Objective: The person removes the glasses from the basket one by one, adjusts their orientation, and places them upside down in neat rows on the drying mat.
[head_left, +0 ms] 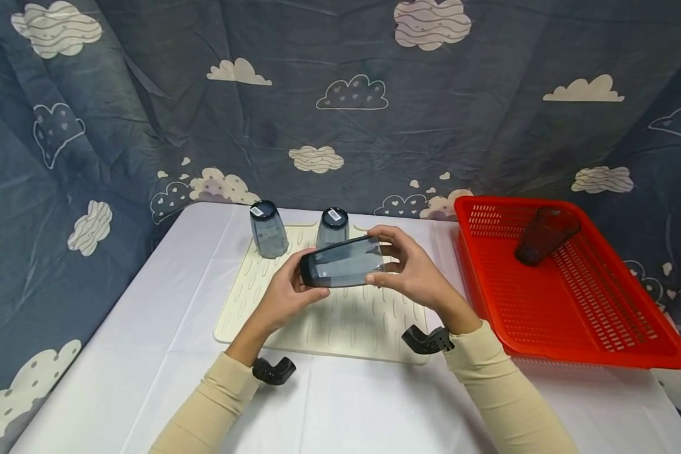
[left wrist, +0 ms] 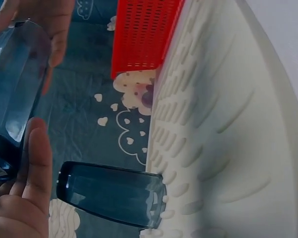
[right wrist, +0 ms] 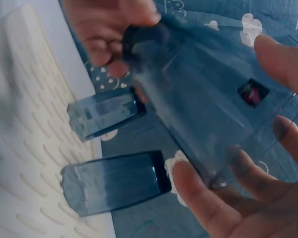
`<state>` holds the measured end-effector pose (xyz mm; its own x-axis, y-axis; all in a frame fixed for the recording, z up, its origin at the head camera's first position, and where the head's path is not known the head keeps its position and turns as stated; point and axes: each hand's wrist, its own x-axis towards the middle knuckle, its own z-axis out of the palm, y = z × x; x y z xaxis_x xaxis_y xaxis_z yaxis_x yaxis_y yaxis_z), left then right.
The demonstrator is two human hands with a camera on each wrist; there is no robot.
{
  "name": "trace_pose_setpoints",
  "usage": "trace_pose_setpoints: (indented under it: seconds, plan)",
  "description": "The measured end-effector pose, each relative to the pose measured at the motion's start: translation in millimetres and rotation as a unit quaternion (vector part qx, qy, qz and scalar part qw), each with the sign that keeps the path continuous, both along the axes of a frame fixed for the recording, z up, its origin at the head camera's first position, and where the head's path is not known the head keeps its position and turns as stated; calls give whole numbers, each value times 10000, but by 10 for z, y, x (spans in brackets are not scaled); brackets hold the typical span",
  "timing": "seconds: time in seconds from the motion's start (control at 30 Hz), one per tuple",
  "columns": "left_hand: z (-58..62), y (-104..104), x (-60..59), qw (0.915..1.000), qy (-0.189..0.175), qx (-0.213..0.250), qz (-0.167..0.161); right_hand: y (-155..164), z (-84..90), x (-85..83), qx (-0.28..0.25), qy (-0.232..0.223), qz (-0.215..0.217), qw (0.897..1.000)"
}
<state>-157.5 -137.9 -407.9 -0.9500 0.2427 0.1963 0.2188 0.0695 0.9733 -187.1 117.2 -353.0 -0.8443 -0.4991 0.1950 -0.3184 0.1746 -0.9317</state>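
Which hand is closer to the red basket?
Right. The right hand grips the open end of the sideways glass, just beside the red basket rim. The left hand holds the glass's base, farther away over the drying mat.

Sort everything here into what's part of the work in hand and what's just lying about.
In hand: held tumbler, gripped by left hand and right hand; two upturned tumblers on the drying mat; red basket with one dark tumbler.

Lying about: cloud curtain; white tablecloth.
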Motion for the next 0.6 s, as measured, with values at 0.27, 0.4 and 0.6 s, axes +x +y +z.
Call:
trace_pose_setpoints:
  seconds: [0.27,0.4,0.6]
  plan:
    - [290,-82,-17,9983,211,-508,-208,81,-112,0,261,-221,127,9993]
    - [405,-83,-52,9947,369,-953,-151,100,-154,-8,151,-289,73,9994]
    - [516,-71,-125,9922,709,-916,-471,119,-130,-4,79,-363,8,9993]
